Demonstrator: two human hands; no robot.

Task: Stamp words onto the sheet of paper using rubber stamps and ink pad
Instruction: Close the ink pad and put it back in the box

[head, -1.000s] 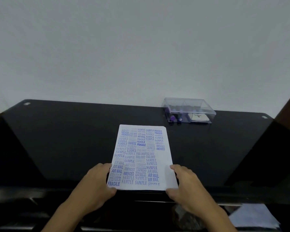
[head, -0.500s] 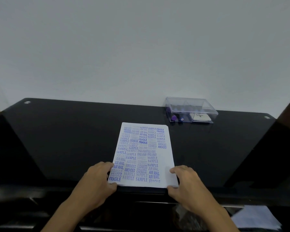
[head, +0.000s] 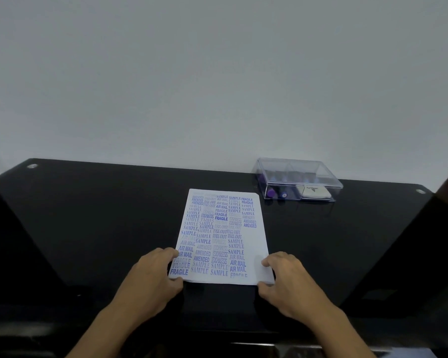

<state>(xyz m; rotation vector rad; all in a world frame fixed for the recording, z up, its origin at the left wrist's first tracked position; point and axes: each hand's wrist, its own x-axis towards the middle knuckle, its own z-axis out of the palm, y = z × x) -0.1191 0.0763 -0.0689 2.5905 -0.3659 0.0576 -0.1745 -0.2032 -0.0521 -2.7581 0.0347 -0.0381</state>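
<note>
a white sheet of paper [head: 223, 236] lies flat on a black glass table [head: 101, 215], in the middle and close to the near edge. almost the whole sheet is covered with blue stamped words in columns: "sample", "fragile", "air mail", "amended", "express", "fax out". only a narrow strip along its right side is blank.

the left hand [head: 150, 277] holds the lower left corner of the sheet. its fingers are curled with the tips on top of the paper, beside the words "air mail" and "fragile", and the thumb is at the near edge, so the corner is pinched between them. the right hand [head: 287, 280] holds the lower right corner in the same way: curled fingers on the blank strip, thumb against the near edge. if the thumbs go under the paper, i cannot tell.

behind the sheet and to the right, apart from it, a clear plastic box [head: 299, 177] stands near the far edge of the table, with its lid closed. inside, in the left part, rubber stamps [head: 270, 193] lie side by side and show purple and blue ends. in the right part lies a pale ink pad [head: 313, 191] with a dark logo; the text on it is too small to read.

a small round metal fitting [head: 32, 166] sits in the far left corner of the table, and one more [head: 420, 191] in the far right corner. a plain white wall [head: 217, 73] is behind the table.
</note>
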